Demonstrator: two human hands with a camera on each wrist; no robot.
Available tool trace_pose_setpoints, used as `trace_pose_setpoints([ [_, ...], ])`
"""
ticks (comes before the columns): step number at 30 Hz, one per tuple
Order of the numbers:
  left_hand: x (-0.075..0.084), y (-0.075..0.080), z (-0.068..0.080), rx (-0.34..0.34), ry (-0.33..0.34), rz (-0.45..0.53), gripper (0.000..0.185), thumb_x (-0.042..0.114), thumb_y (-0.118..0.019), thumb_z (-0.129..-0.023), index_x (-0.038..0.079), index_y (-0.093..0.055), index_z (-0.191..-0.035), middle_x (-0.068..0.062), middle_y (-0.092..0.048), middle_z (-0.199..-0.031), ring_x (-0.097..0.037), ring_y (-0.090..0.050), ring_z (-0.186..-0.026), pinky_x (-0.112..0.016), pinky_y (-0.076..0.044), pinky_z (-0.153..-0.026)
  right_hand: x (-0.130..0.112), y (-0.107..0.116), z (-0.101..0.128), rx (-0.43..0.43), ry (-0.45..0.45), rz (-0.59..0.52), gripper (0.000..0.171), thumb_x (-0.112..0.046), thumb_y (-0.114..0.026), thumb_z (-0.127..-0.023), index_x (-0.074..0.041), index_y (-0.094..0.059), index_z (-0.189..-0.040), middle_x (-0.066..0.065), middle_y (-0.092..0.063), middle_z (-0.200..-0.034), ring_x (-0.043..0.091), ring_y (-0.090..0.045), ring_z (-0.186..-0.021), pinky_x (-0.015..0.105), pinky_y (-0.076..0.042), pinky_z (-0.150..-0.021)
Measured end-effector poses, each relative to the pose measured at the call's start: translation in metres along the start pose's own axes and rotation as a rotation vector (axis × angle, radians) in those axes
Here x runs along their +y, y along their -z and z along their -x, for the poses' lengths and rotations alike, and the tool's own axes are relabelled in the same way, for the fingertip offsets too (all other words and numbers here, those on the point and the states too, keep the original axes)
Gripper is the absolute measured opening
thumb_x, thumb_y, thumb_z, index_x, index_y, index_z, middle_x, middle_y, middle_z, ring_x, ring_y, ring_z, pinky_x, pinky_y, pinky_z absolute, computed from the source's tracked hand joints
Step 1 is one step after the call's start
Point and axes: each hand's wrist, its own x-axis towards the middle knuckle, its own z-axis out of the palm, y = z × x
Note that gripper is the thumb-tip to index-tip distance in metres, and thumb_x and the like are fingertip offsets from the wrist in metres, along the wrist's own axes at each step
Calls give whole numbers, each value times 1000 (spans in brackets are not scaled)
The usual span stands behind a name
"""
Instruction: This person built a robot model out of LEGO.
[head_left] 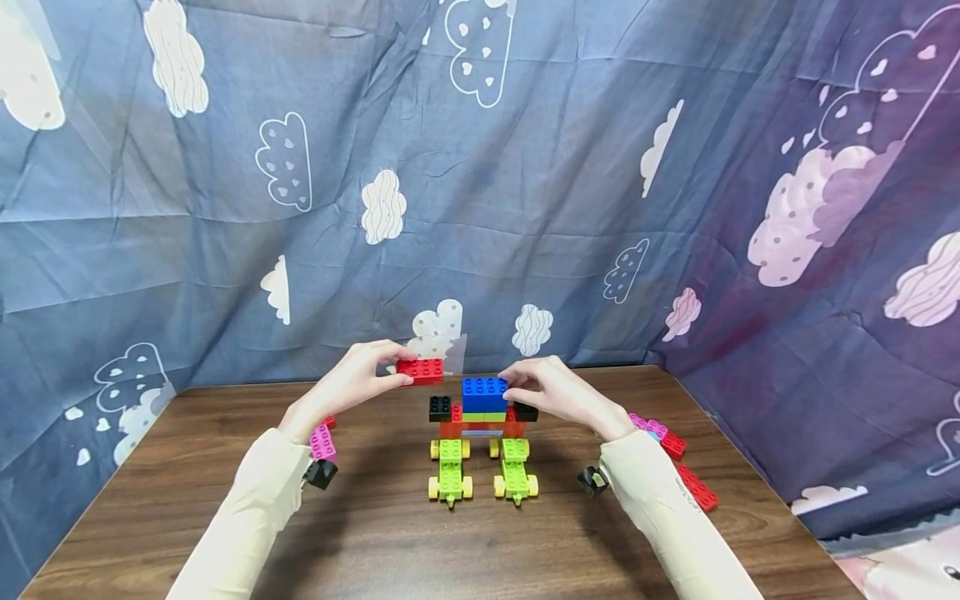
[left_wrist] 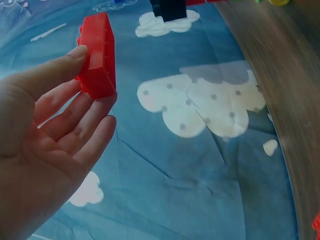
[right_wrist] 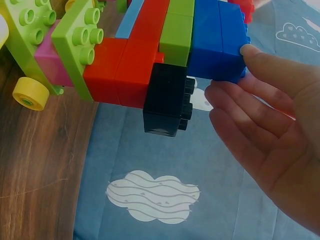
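At the table's far edge, the left hand [head_left: 345, 387] pinches a red brick [head_left: 421, 371] aloft just left of the block model [head_left: 483, 429], whose blue brick [head_left: 484, 394] the right hand [head_left: 551, 392] steadies with gently curled fingertips.

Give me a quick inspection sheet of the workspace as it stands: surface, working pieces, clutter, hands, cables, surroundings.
Surface: brown wooden table.
Working pieces: brick model on two green wheeled bases, blue brick on top; loose red brick held above the table.
Clutter: pink bricks at left; red and pink bricks at right.
Hands: left hand pinches the red brick; right hand touches the blue brick.
Cables: nothing seen.
Surroundings: blue cloud-print cloth behind and beside.
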Motion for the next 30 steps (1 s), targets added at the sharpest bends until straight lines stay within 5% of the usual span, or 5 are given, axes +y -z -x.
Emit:
trace_pose_setpoints([
  [14, 20, -13, -17, -71, -66, 44, 30, 15, -73, -89, 7, -70, -118, -9, -71, -118, -23, -65, -106, -44, -53, -97, 2, -2, 0, -12, -7, 4, 27, -22, -69, -93, -7, -70, -116, 3, -76, -102, 13, -71, -92, 34, -58, -86],
  [23, 22, -21, -21, -84, -56, 8, 29, 18, -72, -90, 7, -69, -117, -7, -70, -111, -20, -61, -98, -36, -53, -88, 2, -1, 0, -16, -11, 7, 28, -22, -69, -93, -7, -70, -117, 4, -76, -103, 14, -71, -92, 35, -58, -87],
  [30, 26, -23, -23, -86, -61, 0, 30, 19, -72, -90, 8, -69, -118, -7, -70, -111, -22, -61, -100, -41, -53, -90, 3, -2, -1, -15, 1, 6, 28, -21, -70, -92, -7, -70, -117, 4, -76, -103, 13, -71, -92, 33, -59, -86],
])
